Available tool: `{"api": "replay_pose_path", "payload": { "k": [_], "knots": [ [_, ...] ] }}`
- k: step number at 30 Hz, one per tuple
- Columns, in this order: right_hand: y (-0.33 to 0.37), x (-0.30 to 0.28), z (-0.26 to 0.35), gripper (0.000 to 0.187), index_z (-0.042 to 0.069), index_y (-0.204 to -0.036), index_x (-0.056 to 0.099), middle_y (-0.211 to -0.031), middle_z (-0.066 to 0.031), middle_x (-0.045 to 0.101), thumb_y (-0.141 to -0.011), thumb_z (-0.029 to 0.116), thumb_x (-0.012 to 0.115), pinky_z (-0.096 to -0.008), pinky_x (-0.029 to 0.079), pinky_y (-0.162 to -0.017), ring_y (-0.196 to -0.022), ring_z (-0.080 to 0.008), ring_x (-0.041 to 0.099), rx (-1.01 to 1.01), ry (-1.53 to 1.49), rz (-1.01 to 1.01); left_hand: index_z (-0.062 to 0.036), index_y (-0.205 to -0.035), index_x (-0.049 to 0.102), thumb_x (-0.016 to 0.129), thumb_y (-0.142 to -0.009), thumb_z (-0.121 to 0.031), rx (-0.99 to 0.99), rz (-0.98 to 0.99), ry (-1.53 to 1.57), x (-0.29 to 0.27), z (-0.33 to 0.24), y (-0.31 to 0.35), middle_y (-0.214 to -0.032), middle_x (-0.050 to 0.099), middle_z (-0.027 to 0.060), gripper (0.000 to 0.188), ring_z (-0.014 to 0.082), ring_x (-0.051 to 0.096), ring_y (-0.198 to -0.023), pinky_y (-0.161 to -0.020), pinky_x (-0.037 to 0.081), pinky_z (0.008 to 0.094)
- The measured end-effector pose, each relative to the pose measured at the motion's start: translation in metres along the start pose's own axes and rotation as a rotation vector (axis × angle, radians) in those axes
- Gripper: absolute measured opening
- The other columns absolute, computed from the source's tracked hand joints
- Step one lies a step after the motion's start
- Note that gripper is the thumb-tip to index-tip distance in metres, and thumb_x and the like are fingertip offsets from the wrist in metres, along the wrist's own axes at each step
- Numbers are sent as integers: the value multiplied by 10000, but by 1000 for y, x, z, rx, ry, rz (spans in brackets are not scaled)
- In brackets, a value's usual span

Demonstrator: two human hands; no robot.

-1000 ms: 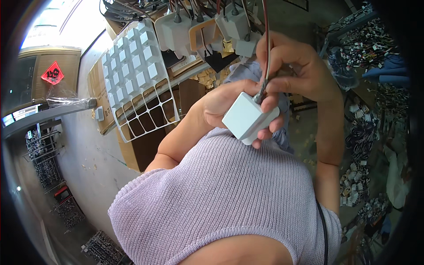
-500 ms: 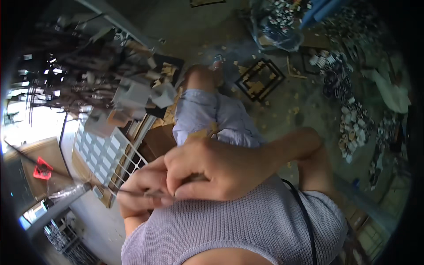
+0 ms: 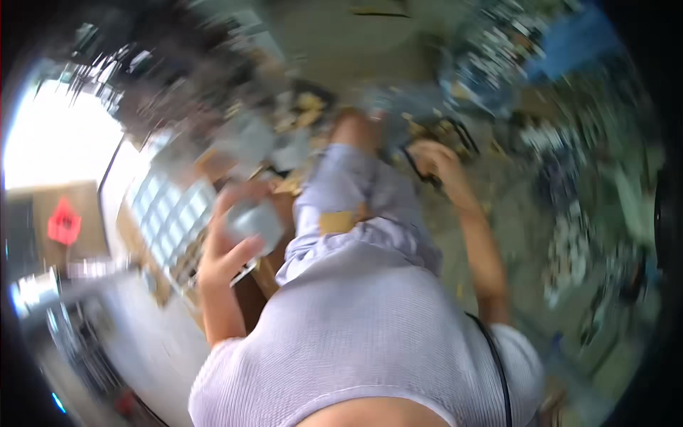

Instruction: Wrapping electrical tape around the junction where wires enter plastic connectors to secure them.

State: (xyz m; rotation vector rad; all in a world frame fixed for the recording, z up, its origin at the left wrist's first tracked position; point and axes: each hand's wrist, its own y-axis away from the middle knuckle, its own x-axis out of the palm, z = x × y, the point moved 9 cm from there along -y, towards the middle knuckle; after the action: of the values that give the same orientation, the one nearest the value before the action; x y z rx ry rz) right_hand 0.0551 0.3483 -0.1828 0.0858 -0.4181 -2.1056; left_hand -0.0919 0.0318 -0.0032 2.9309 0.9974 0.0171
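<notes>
Blurrily, left hand (image 3: 226,249) grips grey box (image 3: 254,222), right hand (image 3: 435,165) apart

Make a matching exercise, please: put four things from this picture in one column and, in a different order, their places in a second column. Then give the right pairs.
Things:
1. left hand
2. right hand
3. red diamond sign
4. white wire rack

Places:
A. far left of the picture
B. wrapped around a small grey box
C. stretched out to dark things right of the knee
D. just left of the left hand

Pairs: 1-B, 2-C, 3-A, 4-D. The picture is blurred, so what the right hand touches cannot be told.
</notes>
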Motion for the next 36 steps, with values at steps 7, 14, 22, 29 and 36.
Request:
{"api": "replay_pose_path", "payload": {
  "k": [7, 14, 22, 29, 36],
  "knots": [
    [-17, -12, -53, 522, 18, -1395, 401, -1038, -50, 599, -971, 292, 534, -271, 474, -805, -891, -130, 575, 42, 471, 85, -9, -1407, 301, 688, -803, -321, 116, -41, 400, 12, 13, -20, -1261, 538, 220, 782, 299, 552, -1165, -998, 420, 414],
    [-15, 25, -2, 432, 36, -1327, 478, -1289, -156, 531, -979, 288, 519, -348, 433, -937, -1198, -252, 515, -317, 828, 73, -13, -1321, 430, 765, -740, -243, 129, -73, 331, 7, 18, -23, -1156, 570, 74, 709, 141, 529, -1076, -942, 417, 293],
    [7, 127, 50, 246, -33, -1099, 612, -1045, -124, 645, -953, 156, 552, -292, 498, -807, -931, -186, 628, -518, 726, 234, 13, -1287, 448, 746, -747, -161, 95, -197, 308, 4, 38, -26, -1133, 591, 110, 641, 171, 555, -1072, -918, 463, 311],
    [51, 200, 106, 896, -30, -1336, 377, -1210, -130, 539, -759, 562, 722, -350, 446, -898, -1051, -212, 546, -606, 157, 413, 29, -1185, 540, 726, -731, -272, 411, -317, -77, 17, 13, 1, -1177, 521, 195, 576, 322, 511, -1106, -940, 427, 384],
    [54, 216, 99, 646, -15, -1282, 444, -1152, -98, 567, -812, 302, 753, -320, 457, -877, -1026, -179, 555, -495, 144, 358, -15, -982, 654, 647, -784, -168, 63, -355, -817, -165, 18, 80, -879, 652, 130, 250, 318, 644, -854, -731, 525, 384]
  ]
}}
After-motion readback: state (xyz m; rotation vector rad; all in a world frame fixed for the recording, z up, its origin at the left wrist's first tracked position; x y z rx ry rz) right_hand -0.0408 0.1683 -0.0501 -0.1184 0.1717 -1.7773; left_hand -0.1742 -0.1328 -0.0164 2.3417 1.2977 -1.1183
